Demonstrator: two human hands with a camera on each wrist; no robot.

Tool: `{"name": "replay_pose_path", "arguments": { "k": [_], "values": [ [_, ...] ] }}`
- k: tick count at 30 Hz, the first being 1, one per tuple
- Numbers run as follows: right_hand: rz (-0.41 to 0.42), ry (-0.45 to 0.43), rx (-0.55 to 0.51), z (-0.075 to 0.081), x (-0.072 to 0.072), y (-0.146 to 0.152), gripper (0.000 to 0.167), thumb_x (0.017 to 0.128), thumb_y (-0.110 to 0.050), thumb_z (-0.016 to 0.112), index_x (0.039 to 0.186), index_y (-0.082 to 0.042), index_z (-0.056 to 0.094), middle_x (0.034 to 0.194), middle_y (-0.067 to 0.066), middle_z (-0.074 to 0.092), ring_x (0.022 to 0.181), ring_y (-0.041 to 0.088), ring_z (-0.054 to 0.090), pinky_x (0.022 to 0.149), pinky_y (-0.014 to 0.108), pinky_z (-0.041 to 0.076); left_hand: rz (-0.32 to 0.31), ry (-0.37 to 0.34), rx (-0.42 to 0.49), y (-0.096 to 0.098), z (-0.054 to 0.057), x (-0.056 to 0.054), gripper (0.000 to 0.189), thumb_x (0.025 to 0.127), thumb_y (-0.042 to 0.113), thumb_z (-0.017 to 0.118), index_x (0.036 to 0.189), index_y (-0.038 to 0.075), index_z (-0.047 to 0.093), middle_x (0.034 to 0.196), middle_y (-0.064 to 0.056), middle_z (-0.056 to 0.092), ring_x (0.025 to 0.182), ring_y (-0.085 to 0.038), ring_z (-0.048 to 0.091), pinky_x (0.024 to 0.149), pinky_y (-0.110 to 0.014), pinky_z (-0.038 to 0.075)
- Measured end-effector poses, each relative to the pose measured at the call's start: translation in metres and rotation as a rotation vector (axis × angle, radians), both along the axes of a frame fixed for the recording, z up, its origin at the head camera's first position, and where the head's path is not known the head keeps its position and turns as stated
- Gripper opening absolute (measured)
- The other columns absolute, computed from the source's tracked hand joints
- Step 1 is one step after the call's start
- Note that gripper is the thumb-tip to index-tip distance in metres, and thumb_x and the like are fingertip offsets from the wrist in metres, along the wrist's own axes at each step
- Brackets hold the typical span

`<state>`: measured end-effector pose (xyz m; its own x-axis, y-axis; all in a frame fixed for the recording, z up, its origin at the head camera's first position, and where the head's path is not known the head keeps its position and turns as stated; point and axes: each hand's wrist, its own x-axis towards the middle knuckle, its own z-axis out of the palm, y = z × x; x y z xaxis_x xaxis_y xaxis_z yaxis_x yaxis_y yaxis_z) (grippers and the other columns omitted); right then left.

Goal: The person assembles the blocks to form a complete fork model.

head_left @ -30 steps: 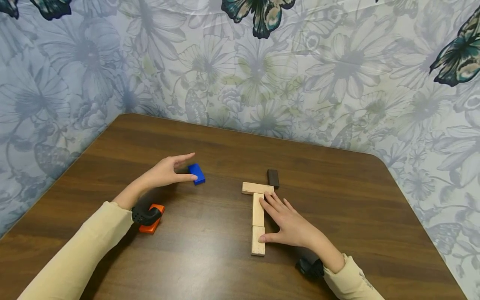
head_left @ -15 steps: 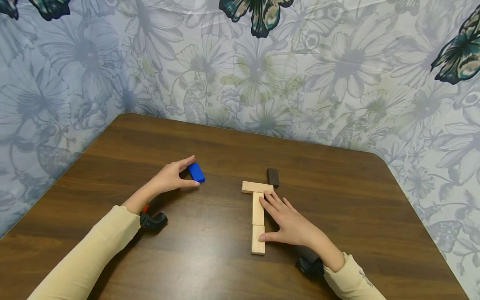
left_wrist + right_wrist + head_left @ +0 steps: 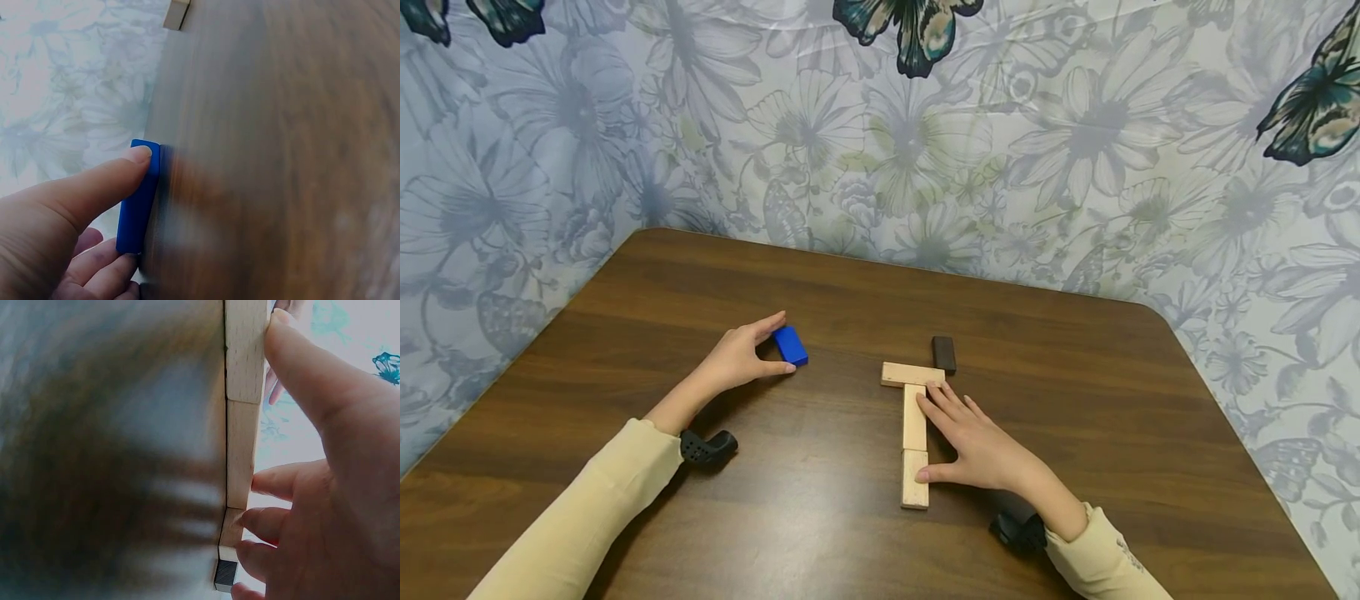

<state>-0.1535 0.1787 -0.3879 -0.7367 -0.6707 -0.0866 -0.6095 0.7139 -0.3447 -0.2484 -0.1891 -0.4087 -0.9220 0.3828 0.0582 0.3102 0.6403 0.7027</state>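
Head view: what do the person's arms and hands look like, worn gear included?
Left sleeve and right sleeve: long, pale yellow; the right has a small dark marking near the cuff, unreadable. Left wrist device and right wrist device: black, the left one curved. Left hand and right hand: no gloves. No cables visible.

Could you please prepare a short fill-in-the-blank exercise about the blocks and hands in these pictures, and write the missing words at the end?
1. The left hand pinches a ____ block.
2. In the head view, the three plain wooden blocks form the letter ____.
3. The right hand touches the wooden block nearest the person with its ____.
4. In the head view, the dark block lies near the ____ end of the crosswise wooden block.

Missing words: blue; T; thumb; right.
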Motion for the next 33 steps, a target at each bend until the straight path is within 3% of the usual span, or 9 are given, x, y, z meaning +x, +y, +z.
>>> {"name": "replay_pose_path", "arguments": {
  "k": [11, 18, 27, 33],
  "values": [
    [-0.005, -0.016, 0.009, -0.001, 0.001, 0.002, 0.098, 0.081, -0.064, 0.056, 0.150, -0.006, 0.016, 0.154, 0.016, 0.006, 0.139, 0.029, 0.003, 0.106, 0.056, 0.012, 0.011, -0.001, 0.002, 0.003, -0.001, 0.002, 0.079, 0.079, 0.020, 0.077, 0.142, -0.004, 0.035, 0.137, -0.026, 0.041, 0.122, -0.042, 0.041, 0.097, -0.050, 0.036],
    [0.005, -0.013, 0.006, 0.000, 0.003, 0.002, 0.098, 0.082, -0.062, 0.058, 0.149, -0.003, 0.017, 0.153, 0.017, 0.006, 0.139, 0.031, 0.003, 0.105, 0.057, 0.013, -0.029, -0.034, 0.107, 0.010, 0.005, 0.000, 0.075, 0.078, 0.019, 0.078, 0.139, -0.004, 0.040, 0.136, -0.025, 0.042, 0.119, -0.041, 0.046, 0.093, -0.046, 0.041],
    [0.008, -0.027, 0.012, 0.000, 0.003, 0.003, 0.099, 0.082, -0.062, 0.057, 0.150, -0.005, 0.014, 0.154, 0.016, 0.005, 0.139, 0.028, 0.001, 0.106, 0.057, 0.013, -0.092, -0.033, 0.184, 0.036, 0.013, -0.004, 0.073, 0.076, 0.017, 0.080, 0.136, -0.005, 0.044, 0.133, -0.023, 0.047, 0.118, -0.035, 0.049, 0.093, -0.041, 0.042],
    [0.010, -0.031, 0.002, 0.002, 0.004, 0.003, 0.099, 0.082, -0.062, 0.058, 0.150, -0.004, 0.015, 0.154, 0.016, 0.005, 0.139, 0.030, 0.001, 0.105, 0.058, 0.013, -0.125, 0.004, 0.218, 0.056, 0.020, -0.010, 0.070, 0.076, 0.012, 0.079, 0.135, -0.007, 0.045, 0.127, -0.021, 0.050, 0.118, -0.034, 0.049, 0.094, -0.039, 0.041]
  ]
}}
